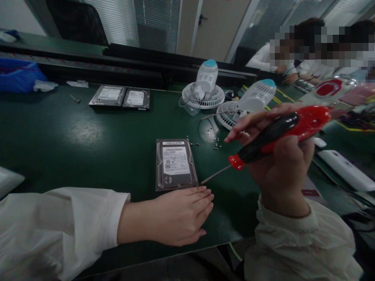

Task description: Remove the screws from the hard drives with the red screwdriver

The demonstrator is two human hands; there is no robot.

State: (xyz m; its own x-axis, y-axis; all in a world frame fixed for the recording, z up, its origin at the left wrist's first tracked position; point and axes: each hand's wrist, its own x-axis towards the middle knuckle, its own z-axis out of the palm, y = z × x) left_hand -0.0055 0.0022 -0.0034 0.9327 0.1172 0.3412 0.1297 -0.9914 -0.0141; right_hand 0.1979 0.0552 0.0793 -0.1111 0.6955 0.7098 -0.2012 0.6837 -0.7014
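A silver hard drive (175, 164) lies label-up on the green table (73, 136). My left hand (178, 214) rests flat just in front of the drive's near edge, fingers together and stretched out, holding nothing. My right hand (281, 160) is wrapped round the red and black handle of a screwdriver (275, 138). Its thin shaft slants down to the left, and the tip sits at the drive's near right corner. Several small screws (215, 144) lie loose on the table just beyond the drive.
Two more hard drives (120, 96) lie side by side at the back. Two small white fans (205, 88) lie behind the screws. A white device (342, 168) sits at the right. Other people sit at the far right, behind the table.
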